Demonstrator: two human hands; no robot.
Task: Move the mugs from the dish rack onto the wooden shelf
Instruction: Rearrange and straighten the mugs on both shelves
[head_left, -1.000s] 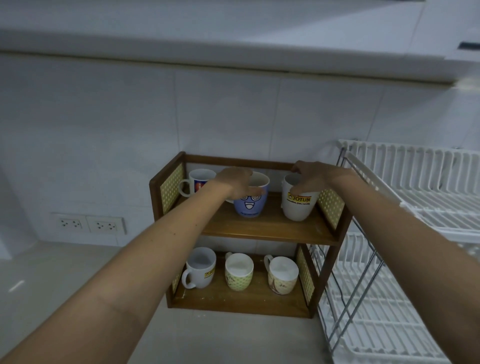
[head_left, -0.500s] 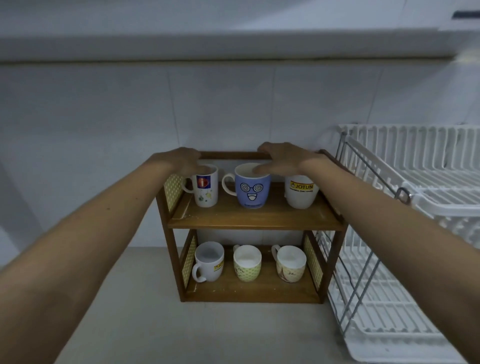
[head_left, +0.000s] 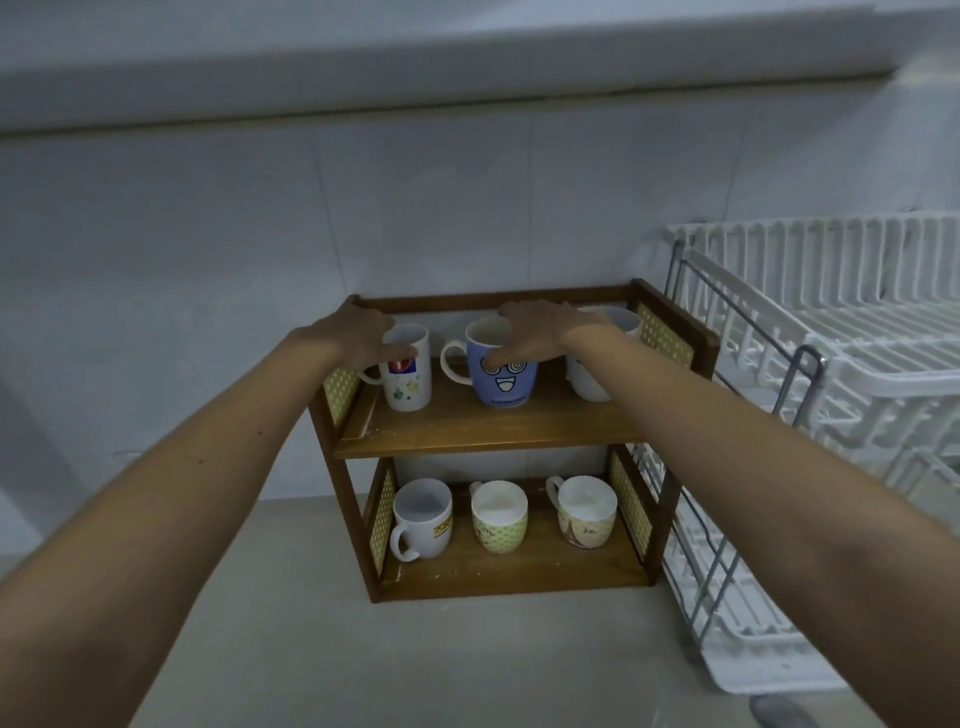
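The wooden shelf (head_left: 483, 434) stands against the tiled wall with three mugs on each level. On the top level, my left hand (head_left: 358, 332) grips the rim of a white mug with a red logo (head_left: 408, 382) at the left. My right hand (head_left: 537, 332) lies over the rim of the blue face mug (head_left: 506, 382) in the middle, thumb pressed on its front. A white mug (head_left: 589, 382) at the right is partly hidden behind my right wrist. Below stand a white mug (head_left: 421, 522), a green-patterned mug (head_left: 500, 522) and a beige-patterned mug (head_left: 584, 517).
The white two-tier dish rack (head_left: 857, 374) stands right beside the shelf; no mugs show in it. Its lower tray (head_left: 737, 639) reaches toward the counter's front. The grey countertop (head_left: 415, 660) spreads in front and to the left of the shelf.
My left hand moved from the blue mug to the white logo mug. My right hand moved from the right white mug to the blue mug. The view shifted downward.
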